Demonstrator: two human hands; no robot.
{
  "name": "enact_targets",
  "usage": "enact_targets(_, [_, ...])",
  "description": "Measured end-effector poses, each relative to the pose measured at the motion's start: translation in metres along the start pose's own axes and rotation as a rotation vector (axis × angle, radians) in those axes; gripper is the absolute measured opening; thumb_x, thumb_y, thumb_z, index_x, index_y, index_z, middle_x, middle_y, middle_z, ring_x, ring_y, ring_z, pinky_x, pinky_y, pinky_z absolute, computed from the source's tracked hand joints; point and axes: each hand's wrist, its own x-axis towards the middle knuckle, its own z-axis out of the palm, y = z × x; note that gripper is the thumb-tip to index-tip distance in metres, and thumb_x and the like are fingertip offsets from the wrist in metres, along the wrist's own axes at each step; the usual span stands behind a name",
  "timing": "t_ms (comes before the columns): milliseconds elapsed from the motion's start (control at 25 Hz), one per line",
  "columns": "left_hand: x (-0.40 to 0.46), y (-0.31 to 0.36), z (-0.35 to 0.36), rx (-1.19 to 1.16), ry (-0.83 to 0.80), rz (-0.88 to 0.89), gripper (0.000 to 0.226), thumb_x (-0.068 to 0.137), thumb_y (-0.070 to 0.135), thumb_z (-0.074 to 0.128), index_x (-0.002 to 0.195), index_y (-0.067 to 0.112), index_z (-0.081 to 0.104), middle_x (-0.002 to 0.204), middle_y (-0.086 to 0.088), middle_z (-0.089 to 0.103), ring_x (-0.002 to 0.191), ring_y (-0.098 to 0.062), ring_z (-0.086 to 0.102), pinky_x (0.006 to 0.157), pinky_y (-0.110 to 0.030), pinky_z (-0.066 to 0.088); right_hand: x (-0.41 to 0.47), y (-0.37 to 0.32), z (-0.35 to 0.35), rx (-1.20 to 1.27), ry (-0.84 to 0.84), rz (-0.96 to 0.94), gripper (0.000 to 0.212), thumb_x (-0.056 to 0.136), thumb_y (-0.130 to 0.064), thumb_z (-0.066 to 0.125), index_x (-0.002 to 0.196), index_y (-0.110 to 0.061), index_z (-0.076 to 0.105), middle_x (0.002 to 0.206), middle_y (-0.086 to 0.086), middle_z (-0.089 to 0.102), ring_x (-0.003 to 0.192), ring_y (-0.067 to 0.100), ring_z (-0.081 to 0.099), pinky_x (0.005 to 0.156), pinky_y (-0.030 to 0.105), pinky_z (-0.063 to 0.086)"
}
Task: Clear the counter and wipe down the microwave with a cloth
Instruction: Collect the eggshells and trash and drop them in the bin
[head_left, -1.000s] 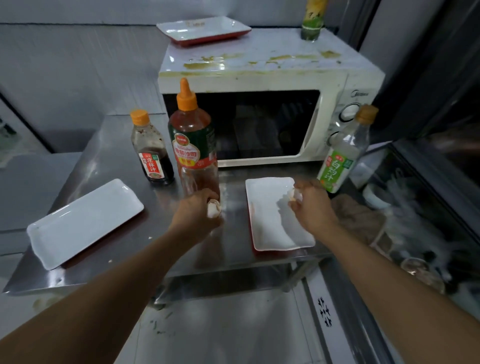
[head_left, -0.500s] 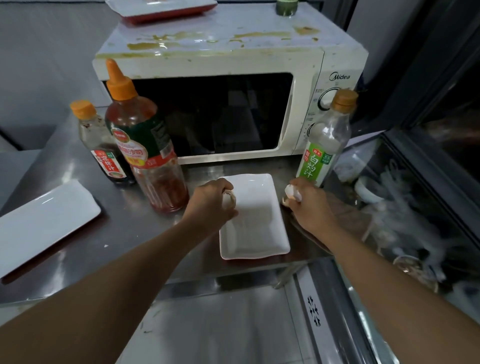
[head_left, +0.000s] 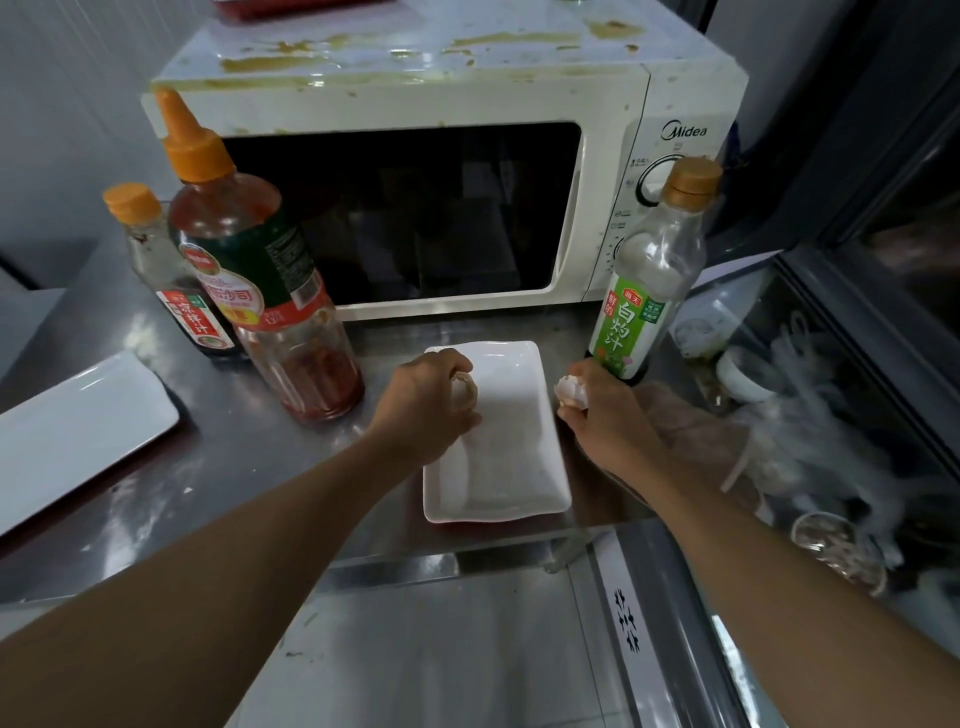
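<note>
Steel counter (head_left: 156, 493) under everything. White microwave (head_left: 441, 104) at the back, "Midea" on it, brown stains on top. Big red sauce bottle (head_left: 270, 291), clear bottle (head_left: 644, 280) reading "白灼汁", small dark bottle (head_left: 171, 291). White plate (head_left: 509, 457) in front. Left hand (head_left: 426, 405) curled round a garlic bulb (head_left: 464, 392) over the plate. Right hand (head_left: 608, 415) pinching another bulb (head_left: 571, 392).

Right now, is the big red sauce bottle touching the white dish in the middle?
Apart. The head view shows bare steel counter between the red sauce bottle and the white dish.
</note>
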Motion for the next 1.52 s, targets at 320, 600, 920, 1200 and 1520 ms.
enact_targets(320, [-0.001, 0.003, 0.005, 0.003, -0.007, 0.003, 0.053, 0.07, 0.02, 0.08, 0.117, 0.015, 0.056, 0.115, -0.006, 0.063, 0.101, -0.022, 0.058, 0.086, -0.032, 0.05, 0.0, 0.005, 0.006, -0.001, 0.01, -0.014, 0.043, 0.087, -0.016, 0.065, 0.125, -0.016, 0.045, 0.122, 0.005, 0.056, 0.108, 0.02, 0.053, 0.083, 0.024, 0.037])
enact_targets(600, [-0.002, 0.003, 0.006, 0.004, -0.011, 0.003, 0.054, 0.07, 0.02, 0.08, 0.118, 0.015, 0.056, 0.115, -0.006, 0.062, 0.101, -0.022, 0.058, 0.085, -0.033, 0.05, 0.0, 0.008, 0.008, -0.029, 0.033, -0.04, 0.045, 0.086, -0.012, 0.065, 0.125, -0.016, 0.045, 0.127, 0.006, 0.054, 0.116, 0.022, 0.052, 0.088, 0.023, 0.035])
enact_targets(920, [-0.004, 0.003, 0.004, 0.013, -0.014, 0.012, 0.054, 0.07, 0.02, 0.08, 0.118, 0.013, 0.056, 0.116, -0.006, 0.063, 0.103, -0.022, 0.058, 0.086, -0.03, 0.048, -0.003, 0.0, 0.002, -0.001, 0.059, -0.041, 0.041, 0.087, -0.011, 0.063, 0.126, -0.014, 0.048, 0.128, 0.007, 0.054, 0.117, 0.022, 0.05, 0.088, 0.022, 0.033])
enact_targets(1200, [-0.011, 0.018, -0.019, 0.019, -0.005, -0.01, 0.054, 0.071, 0.022, 0.08, 0.119, 0.015, 0.055, 0.116, -0.005, 0.062, 0.103, -0.02, 0.058, 0.082, -0.025, 0.046, -0.021, -0.024, -0.031, -0.035, 0.089, -0.139, 0.03, 0.09, -0.016, 0.06, 0.119, -0.014, 0.052, 0.115, 0.005, 0.057, 0.094, 0.009, 0.044, 0.083, 0.018, 0.032])
enact_targets(1520, [-0.037, 0.051, -0.069, 0.01, 0.046, 0.02, 0.049, 0.07, 0.024, 0.08, 0.113, 0.02, 0.058, 0.112, -0.001, 0.063, 0.098, -0.016, 0.058, 0.08, -0.025, 0.047, -0.052, -0.066, -0.085, -0.006, 0.099, -0.239, 0.029, 0.088, -0.01, 0.061, 0.115, -0.009, 0.053, 0.109, 0.008, 0.059, 0.091, 0.016, 0.05, 0.078, 0.022, 0.034])
